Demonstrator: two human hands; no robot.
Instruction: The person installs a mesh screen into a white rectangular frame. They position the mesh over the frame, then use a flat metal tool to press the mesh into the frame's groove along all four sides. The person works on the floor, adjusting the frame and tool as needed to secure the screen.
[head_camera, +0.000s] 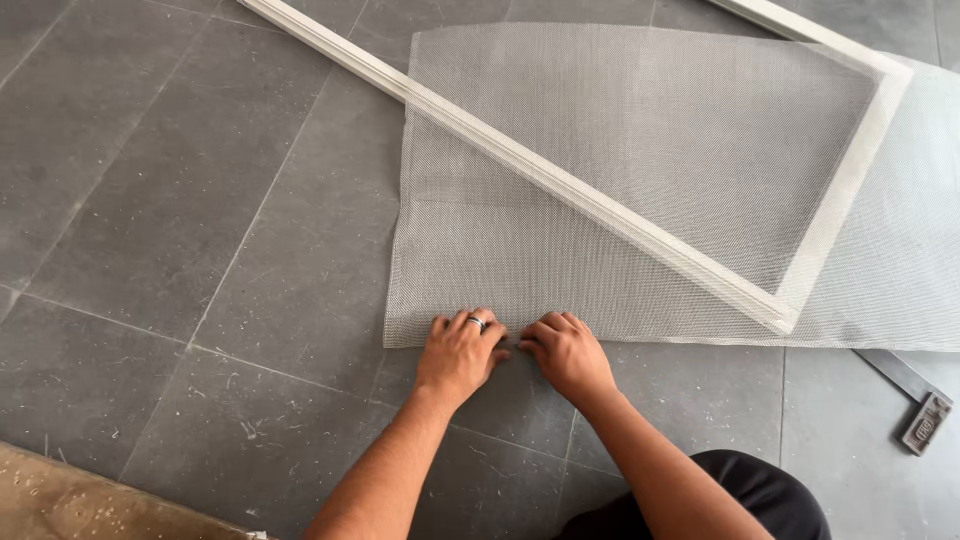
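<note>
The grey mesh sheet (640, 170) lay flat on the tiled floor (170, 200), with the white frame (600, 205) on top. The left hand (462, 350) and right hand (565, 352) sat close together, fingers pinching its near edge. The mesh looked loose, not fixed in yet.

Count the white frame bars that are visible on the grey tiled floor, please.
3. One long white frame bar lies diagonally across the grey mesh sheet. A second bar meets it at the lower right corner. A third bar runs along the top right; others may lie outside the view.
</note>
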